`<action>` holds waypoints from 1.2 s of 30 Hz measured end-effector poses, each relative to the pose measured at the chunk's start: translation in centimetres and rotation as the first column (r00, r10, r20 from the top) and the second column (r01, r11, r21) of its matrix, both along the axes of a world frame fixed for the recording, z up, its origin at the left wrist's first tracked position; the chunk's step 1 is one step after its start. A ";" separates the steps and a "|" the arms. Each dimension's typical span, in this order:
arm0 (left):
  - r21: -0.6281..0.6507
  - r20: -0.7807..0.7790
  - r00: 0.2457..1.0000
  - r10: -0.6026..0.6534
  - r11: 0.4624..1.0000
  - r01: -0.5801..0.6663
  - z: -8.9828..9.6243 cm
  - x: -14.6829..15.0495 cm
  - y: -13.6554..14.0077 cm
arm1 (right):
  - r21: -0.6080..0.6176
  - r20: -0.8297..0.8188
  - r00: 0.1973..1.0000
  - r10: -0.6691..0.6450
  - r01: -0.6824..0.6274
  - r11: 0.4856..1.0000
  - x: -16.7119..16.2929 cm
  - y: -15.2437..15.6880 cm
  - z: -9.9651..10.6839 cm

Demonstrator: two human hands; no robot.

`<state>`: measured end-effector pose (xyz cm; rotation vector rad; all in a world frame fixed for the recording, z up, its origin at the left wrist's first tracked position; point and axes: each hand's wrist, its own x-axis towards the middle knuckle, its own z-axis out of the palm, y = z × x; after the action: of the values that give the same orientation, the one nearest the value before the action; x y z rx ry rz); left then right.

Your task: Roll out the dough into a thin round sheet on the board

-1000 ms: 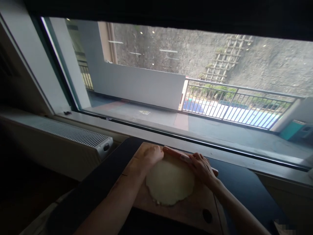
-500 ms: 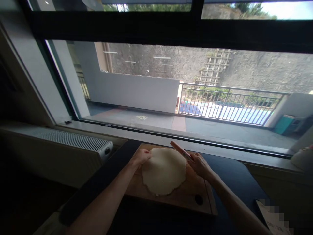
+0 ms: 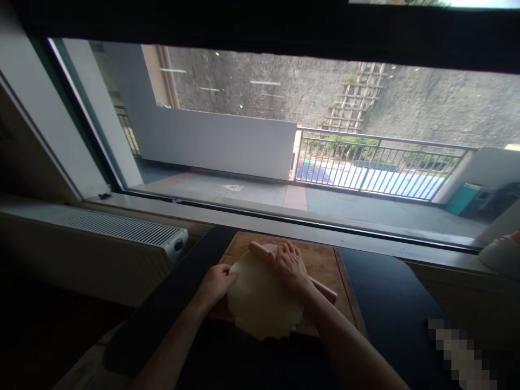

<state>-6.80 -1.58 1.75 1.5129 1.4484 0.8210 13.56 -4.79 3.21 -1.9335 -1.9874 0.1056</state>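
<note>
A flat, roughly round sheet of pale dough [image 3: 262, 303] lies on a wooden board [image 3: 320, 254], its ragged near edge reaching the board's front. My left hand [image 3: 219, 279] is closed on the dough's left edge, thumb against fingers. Across the upper right of the dough, a wooden rolling pin [image 3: 325, 290] lies at a slant, its right end beyond the sheet. My right hand [image 3: 291, 265] rests palm down over the pin's middle, fingers stretched forward and not wrapped round it. That hand and forearm hide part of the pin and dough.
The board sits on a dark table [image 3: 382, 287] with rounded corners, up against a window sill [image 3: 227, 219]. To the left stands a white radiator [image 3: 122, 233]. A white rounded object [image 3: 501, 254] is at the far right, by the sill.
My right hand has gone from gripping the raised rolling pin at the right to lying flat over it on the dough. The dough and my left hand are lower and further left in view.
</note>
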 end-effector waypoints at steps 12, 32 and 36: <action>-0.079 0.098 0.994 0.050 0.996 -0.042 -0.3 -0.8 -0.2 | -0.184 0.021 0.998 -0.066 0.069 0.980 1.4 3.6 1.6; -0.055 0.092 0.986 0.136 0.990 -0.131 -0.6 -0.8 -0.7 | -0.097 0.018 0.993 0.119 -0.117 0.988 -0.8 2.2 -0.2; -0.034 0.076 0.984 0.160 0.987 -0.158 -0.8 -0.9 -0.6 | -0.187 0.020 0.999 0.028 -0.024 0.982 -0.2 2.8 0.7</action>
<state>-7.70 -2.19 0.93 1.3420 1.5304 0.9418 13.40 -1.96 3.96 -2.0308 -2.0838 0.2881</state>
